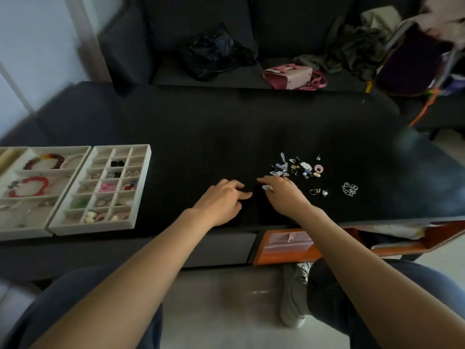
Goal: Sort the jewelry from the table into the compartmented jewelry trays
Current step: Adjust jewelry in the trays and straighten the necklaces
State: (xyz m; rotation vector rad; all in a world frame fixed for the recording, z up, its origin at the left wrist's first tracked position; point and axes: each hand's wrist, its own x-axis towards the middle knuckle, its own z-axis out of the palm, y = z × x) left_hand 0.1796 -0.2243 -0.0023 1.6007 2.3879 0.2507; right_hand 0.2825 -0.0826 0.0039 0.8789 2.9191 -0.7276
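**A:** What do you get from the head camera?

**B:** I see a black table [201,127] with two pale compartmented trays at its left end. I take the small-celled tray [100,190] as my landmark. Its cells hold small pieces: something black near the top, pink in the middle, green and cream ones lower down. Touching its left side sits the wider tray [37,187], with a multicoloured bead bracelet and a red one in its long compartments.

**A:** And the loose jewelry?

**B:** Well to the right of that tray, on the bare tabletop, lies the jewelry pile [297,168], a cluster of earrings and charms in white, blue and pink. Just right of and below the pile I see a small metal pair [318,192], and further right a silver chain [349,189], bunched up.

**A:** The hands?

**B:** Both are over the table between the tray and the pile. My left hand [221,202] is nearer the tray, palm down, fingers loosely curled, fingertips pointing right, holding nothing I can make out. My right hand [284,195] is close beside it, at the pile's near-left edge, and its fingers pinch a small pale piece [266,188]. I cannot tell what kind of piece it is.

**A:** Anything behind?

**B:** A dark sofa [276,34] beyond the table, with a pink handbag [289,75] and a black bag [216,54] on it.
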